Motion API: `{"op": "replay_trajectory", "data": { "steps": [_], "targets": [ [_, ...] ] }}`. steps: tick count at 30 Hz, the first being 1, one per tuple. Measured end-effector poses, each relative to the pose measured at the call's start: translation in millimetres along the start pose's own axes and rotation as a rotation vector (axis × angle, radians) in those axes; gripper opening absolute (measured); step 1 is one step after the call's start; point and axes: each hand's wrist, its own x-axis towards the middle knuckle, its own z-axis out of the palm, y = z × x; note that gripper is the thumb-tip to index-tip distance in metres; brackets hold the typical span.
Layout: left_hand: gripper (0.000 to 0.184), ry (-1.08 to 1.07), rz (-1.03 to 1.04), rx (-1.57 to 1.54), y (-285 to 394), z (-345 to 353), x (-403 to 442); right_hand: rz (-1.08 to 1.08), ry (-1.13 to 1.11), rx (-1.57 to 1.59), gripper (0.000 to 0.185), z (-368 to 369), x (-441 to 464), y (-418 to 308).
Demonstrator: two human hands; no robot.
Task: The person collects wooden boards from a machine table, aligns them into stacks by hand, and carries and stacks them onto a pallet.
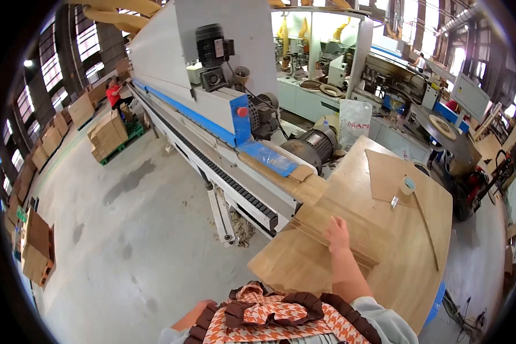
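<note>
My right hand is at the near edge of a thin wooden board, with the fingers curled together on it. The board lies over a wide wood-topped table beside the end of a long machine, and its outline is smeared. Low at the left, my left hand hangs near my waist, partly covered by the ruffled apron; its fingers are hidden. A roll of tape rests on a piece of cardboard at the table's far side, next to a thin wooden strip.
The long machine with a black chain track runs away to the upper left. A motor and a white sack stand behind the table. A person in red is far off by stacked boards.
</note>
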Motion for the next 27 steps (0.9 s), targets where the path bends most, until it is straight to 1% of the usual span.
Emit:
{"op": "replay_trajectory", "data": {
  "steps": [1, 3, 4, 7, 10, 13, 15, 16, 17, 19, 21, 22, 24, 26, 27],
  "targets": [
    [0.037, 0.000, -0.007, -0.001, 2.3, -1.8, -0.1, 0.092, 0.030, 0.073, 0.029, 15.4, -6.1, -18.2],
    [0.038, 0.009, -0.018, 0.000, 7.4, -3.4, -2.4, 0.218, -0.211, 0.231, 0.027, 19.1, 34.1, 1.2],
    [0.038, 0.012, -0.023, 0.002, 9.7, -4.1, -3.3, 0.280, -0.333, 0.312, 0.026, 25.1, 41.4, -0.9],
    [0.038, 0.019, -0.033, 0.006, 18.4, -6.5, -6.2, 0.271, -0.083, 0.200, 0.023, 71.2, 33.7, -21.5],
    [0.038, 0.022, -0.033, 0.003, 23.1, -7.2, -12.0, 0.214, -0.149, 0.175, 0.020, 75.4, 49.1, -10.0],
    [0.039, 0.026, -0.024, 0.004, 26.4, -8.9, -16.6, 0.198, -0.073, 0.226, 0.018, 50.2, 47.5, -12.2],
    [0.039, 0.043, -0.010, 0.010, 31.7, -15.2, -20.3, 0.159, -0.014, 0.184, 0.018, 14.4, 33.9, -20.7],
    [0.039, 0.061, 0.006, 0.004, 39.4, -20.4, -20.3, 0.106, 0.010, 0.179, 0.019, -9.8, 29.0, -23.5],
    [0.039, 0.080, 0.023, -0.006, 52.6, -27.4, -25.4, 0.058, 0.034, 0.171, 0.021, -36.9, 21.4, -24.8],
    [0.039, 0.138, 0.043, -0.082, 100.2, -43.6, -38.9, -0.030, 0.052, 0.173, 0.024, -87.6, -1.8, -34.0],
    [0.038, 0.178, 0.033, -0.245, 172.5, -58.6, -57.9, -0.047, 0.116, 0.060, 0.027, -126.9, -27.8, -47.7],
    [0.037, 0.190, 0.033, -0.335, 210.9, -64.9, -66.9, -0.053, 0.119, 0.079, 0.029, -145.7, -33.7, -46.1],
    [0.036, 0.094, 0.125, -0.487, 256.7, -67.7, -59.4, -0.070, 0.123, 0.121, 0.034, -176.9, -44.8, -42.9],
    [0.033, 0.004, 0.349, -0.529, 304.7, -64.9, -50.0, -0.037, 0.157, 0.092, 0.035, -192.0, -54.1, -42.2],
    [0.035, -0.031, 0.374, -0.478, 328.2, -63.4, -46.3, -0.021, 0.171, 0.078, 0.036, -198.5, -56.6, -42.4]
  ]
}}
